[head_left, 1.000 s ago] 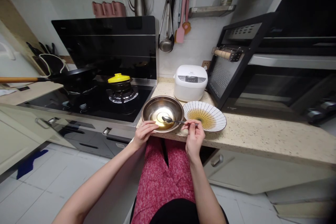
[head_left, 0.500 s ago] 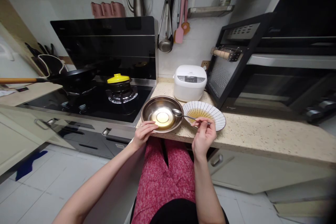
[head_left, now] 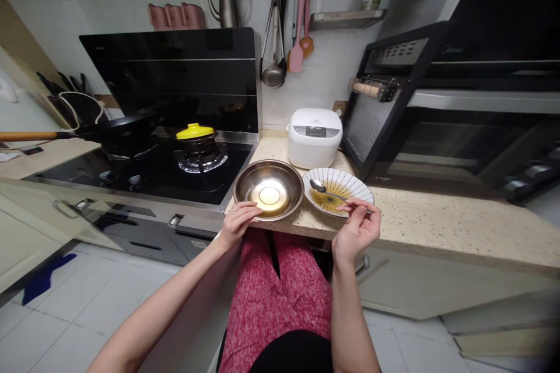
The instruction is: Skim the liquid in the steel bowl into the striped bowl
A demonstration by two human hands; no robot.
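Observation:
A wide steel bowl (head_left: pixel 285 178) stands at the counter's front edge with yellowish liquid pooled in it. My left hand (head_left: pixel 237 224) is closed on its near-left rim, fingers over the edge. To the right is a white plate (head_left: pixel 361 187) with dark radial stripes, holding a shallow layer of yellow-brown liquid. A metal spoon (head_left: pixel 318 186) is pinched by its handle in my right hand (head_left: pixel 357 228); its bowl is over the left part of the plate. Whether the spoon touches the liquid I cannot tell.
Behind the bowl and plate stands a white rice cooker (head_left: pixel 314 143). The gas hob at left bears a small pot with a yellow lid (head_left: pixel 195 132) and a black wok (head_left: pixel 125 128). A black oven (head_left: pixel 472 151) flanks the counter (head_left: pixel 441 224) at right.
My right hand has moved right, carrying the spoon from the bowl's right rim to over the plate. My left hand stays on the bowl's rim.

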